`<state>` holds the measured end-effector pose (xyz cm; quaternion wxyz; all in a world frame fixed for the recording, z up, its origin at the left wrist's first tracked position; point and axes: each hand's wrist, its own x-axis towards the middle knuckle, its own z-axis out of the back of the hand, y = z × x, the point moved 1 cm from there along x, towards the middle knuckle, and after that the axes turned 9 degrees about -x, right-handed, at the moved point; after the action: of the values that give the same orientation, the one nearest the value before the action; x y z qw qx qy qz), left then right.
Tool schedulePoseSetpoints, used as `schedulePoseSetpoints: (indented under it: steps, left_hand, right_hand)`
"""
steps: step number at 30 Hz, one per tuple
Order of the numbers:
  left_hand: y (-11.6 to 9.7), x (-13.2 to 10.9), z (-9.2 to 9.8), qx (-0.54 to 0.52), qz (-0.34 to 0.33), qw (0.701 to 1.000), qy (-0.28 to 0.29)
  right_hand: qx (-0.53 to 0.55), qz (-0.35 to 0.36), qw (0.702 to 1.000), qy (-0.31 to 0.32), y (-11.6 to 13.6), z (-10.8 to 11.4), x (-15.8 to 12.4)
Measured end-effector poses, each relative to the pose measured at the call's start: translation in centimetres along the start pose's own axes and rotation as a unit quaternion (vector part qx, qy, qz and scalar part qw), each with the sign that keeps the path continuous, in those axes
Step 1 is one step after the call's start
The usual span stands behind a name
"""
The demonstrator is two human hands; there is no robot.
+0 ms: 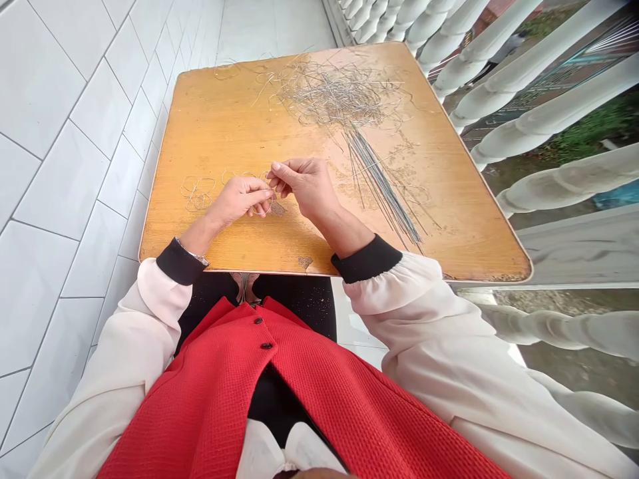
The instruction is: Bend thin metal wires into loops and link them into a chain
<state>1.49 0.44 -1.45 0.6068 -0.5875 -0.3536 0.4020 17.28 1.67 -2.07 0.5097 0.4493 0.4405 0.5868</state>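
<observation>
working from the left, we are seeing small wire loops (197,193) lying flat on the worktop (224,126), clear of our hands. our left hand (237,199) is pinching the wire ring (264,211), fingers closed on it just above the worktop, while our right hand (307,185) is gripping the same ring, fingers closed, likely for leverage. straight wires (384,189) and a tangled wire heap (344,93) are lying within reach.

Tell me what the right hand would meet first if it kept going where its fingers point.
Likely the left hand: the right hand points at it, fingertips almost touching, both on one wire loop.
</observation>
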Motion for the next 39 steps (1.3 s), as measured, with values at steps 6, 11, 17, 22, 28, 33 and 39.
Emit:
schedulePoseSetpoints:
  steps: [6,11,17,22,28,33,39]
  left_hand:
    - [0.1,-0.2,-0.3,0.005,-0.033,0.999,0.018]
    - [0.7,0.2,-0.6,-0.001,-0.036,0.999,0.015]
    - [1.1,0.7,-0.8,-0.036,0.009,0.998,-0.049]
    - [0.8,0.6,-0.8,-0.037,0.021,0.998,-0.049]
    - [0.7,0.6,-0.8,-0.043,0.027,0.997,-0.050]
    - [0.6,0.5,-0.9,-0.045,0.023,0.997,-0.055]
    - [0.6,0.3,-1.0,-0.032,-0.042,0.998,-0.042]
  right_hand:
    - [0.035,-0.037,0.999,0.021,-0.1,0.2,0.1]
    - [0.040,-0.053,0.997,0.029,-0.5,0.4,0.3]
    - [0.021,-0.047,0.999,0.011,-1.0,1.2,0.8]
    - [0.024,-0.027,0.999,-0.035,-0.8,1.4,0.5]
    - [0.054,-0.042,0.997,-0.042,0.5,1.0,-0.3]
    - [0.018,-0.008,0.999,-0.044,0.2,0.9,-0.2]
    - [0.039,-0.063,0.997,-0.033,0.2,0.7,-0.2]
